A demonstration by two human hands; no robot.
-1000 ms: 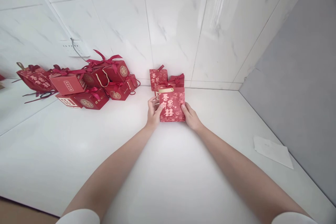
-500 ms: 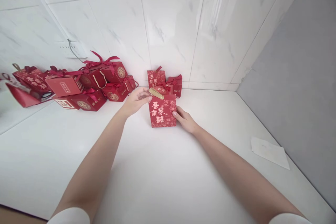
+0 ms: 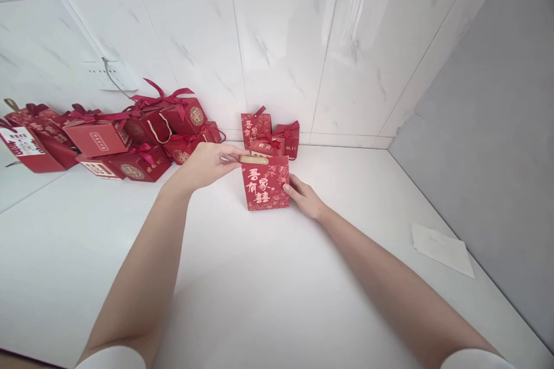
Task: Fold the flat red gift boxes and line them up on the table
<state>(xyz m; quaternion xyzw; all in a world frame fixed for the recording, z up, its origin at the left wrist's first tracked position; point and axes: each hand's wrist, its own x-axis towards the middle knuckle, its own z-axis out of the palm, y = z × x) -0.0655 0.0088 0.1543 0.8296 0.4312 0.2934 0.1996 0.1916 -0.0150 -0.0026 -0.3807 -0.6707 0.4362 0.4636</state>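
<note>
A small red gift bag [image 3: 266,184] with gold characters stands upright on the white counter [image 3: 242,277], near the back wall. My left hand [image 3: 210,162] is above its top left corner, fingertips pinching the gold handle [image 3: 254,159] at the bag's top edge. My right hand [image 3: 303,198] rests on the counter at the bag's right side, with its thumb and fingers pressed against the lower right edge. Right behind the bag stand three smaller red boxes [image 3: 270,132] with ribbons, against the wall.
A pile of red gift boxes and bags [image 3: 142,132] with dark red ribbons lies along the back wall at the left. A white wall socket [image 3: 108,75] with a cable is above it. A white paper [image 3: 441,249] lies by the grey wall at right.
My left hand left the bag's left side and rose to the gold handle at the top. The bag shifted slightly left and towards me. My right hand stayed on the right edge.
</note>
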